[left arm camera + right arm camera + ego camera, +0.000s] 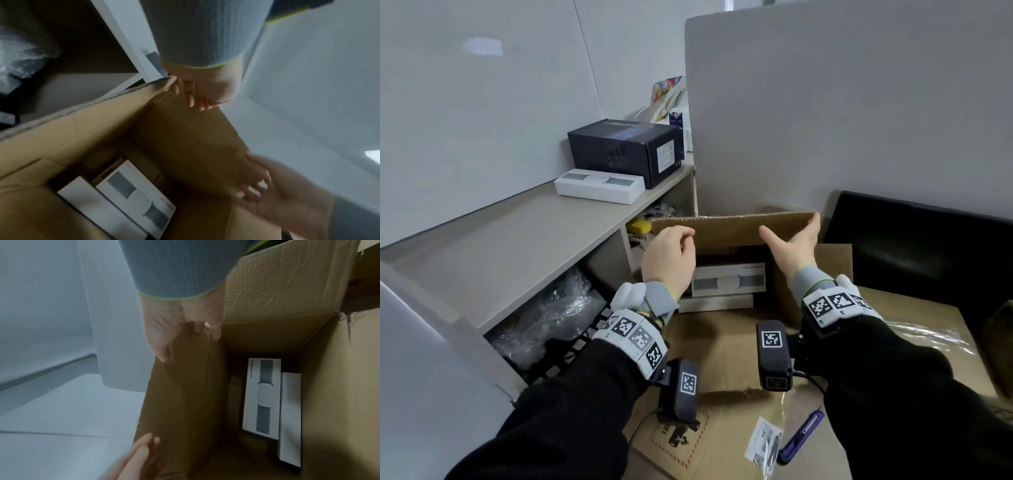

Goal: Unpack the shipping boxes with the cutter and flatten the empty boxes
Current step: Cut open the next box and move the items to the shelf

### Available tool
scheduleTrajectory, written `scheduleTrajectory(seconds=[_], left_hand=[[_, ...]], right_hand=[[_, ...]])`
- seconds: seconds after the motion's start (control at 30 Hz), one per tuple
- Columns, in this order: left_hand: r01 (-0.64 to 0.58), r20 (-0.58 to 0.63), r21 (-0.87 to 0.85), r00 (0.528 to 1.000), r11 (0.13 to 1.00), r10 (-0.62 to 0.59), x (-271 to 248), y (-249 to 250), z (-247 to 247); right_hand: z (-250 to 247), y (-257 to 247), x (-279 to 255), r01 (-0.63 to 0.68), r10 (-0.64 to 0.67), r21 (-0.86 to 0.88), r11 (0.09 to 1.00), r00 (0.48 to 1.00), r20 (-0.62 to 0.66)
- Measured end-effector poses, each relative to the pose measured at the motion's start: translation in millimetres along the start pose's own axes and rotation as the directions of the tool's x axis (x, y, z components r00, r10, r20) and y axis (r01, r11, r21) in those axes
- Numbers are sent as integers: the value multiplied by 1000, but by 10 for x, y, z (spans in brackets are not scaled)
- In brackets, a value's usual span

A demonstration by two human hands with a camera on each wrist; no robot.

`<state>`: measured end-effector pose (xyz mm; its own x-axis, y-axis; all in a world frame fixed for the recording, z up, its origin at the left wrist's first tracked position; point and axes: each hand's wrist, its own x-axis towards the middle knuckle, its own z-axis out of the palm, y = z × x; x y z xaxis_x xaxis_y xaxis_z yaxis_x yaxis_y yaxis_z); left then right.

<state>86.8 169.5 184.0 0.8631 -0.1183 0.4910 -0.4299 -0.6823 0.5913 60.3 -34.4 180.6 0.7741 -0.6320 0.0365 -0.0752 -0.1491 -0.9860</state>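
Right, my left hand sits at the left end of the box's far flap, fingers curled by its edge; whether they actually pinch it I cannot tell. Between my hands, down inside, two white cartons lie side by side. My right hand is spread, fingertips on the flap's right corner, thumb apart. Cutter lies below my right wrist, nearer me.
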Motion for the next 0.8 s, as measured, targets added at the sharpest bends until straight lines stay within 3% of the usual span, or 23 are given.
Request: scheduleTrajectory(seconds=[0.1,0.17,0.23,0.3,0.37,0.43,0.47,0.53,0.6,0.63,0.7,0.73,0.8], left_hand=[[-280,75,97,959,955,273,-101,6,193],[-413,235,282,905,866,355,-118,4,349],[-520,470,550,840,654,272,-103,5,463],[-594,618,703,782,392,76,-40,12,561],[-654,668,744,736,138,-108,35,11,725],[-702,691,712,693,23,-206,70,-20,855],[-722,705,692,670,17,-231,112,-62,948],[-741,736,665,627,96,-255,183,-139,1198],[-677,737,675,605,293,-300,160,-170,1419],[-602,731,677,614,423,-297,127,-173,1502],[-455,695,643,685,616,-219,44,-197,1613],[-401,677,604,713,688,-179,14,-214,1629],[-332,677,528,721,782,-151,-25,-235,1662]], right_hand=[[88,-25,4,18,-20,-80,997,1000,-17],[124,-15,24,18,-22,-151,988,999,-27],[158,14,52,38,-48,-214,976,998,-45],[180,36,115,67,-88,-253,965,994,-72],[197,39,239,78,-104,-265,961,991,-86],[203,1,307,73,-95,-252,965,993,-73],[212,-11,357,64,-86,-250,966,993,-79],[222,-48,470,48,-77,-255,966,992,-105],[228,-68,563,32,-65,-265,964,991,-114],[230,-71,603,27,-61,-274,961,991,-117],[231,-80,628,29,-65,-298,954,992,-110],[239,-85,627,31,-66,-309,951,992,-103],[233,-60,659,19,-50,-325,945,995,-88]])
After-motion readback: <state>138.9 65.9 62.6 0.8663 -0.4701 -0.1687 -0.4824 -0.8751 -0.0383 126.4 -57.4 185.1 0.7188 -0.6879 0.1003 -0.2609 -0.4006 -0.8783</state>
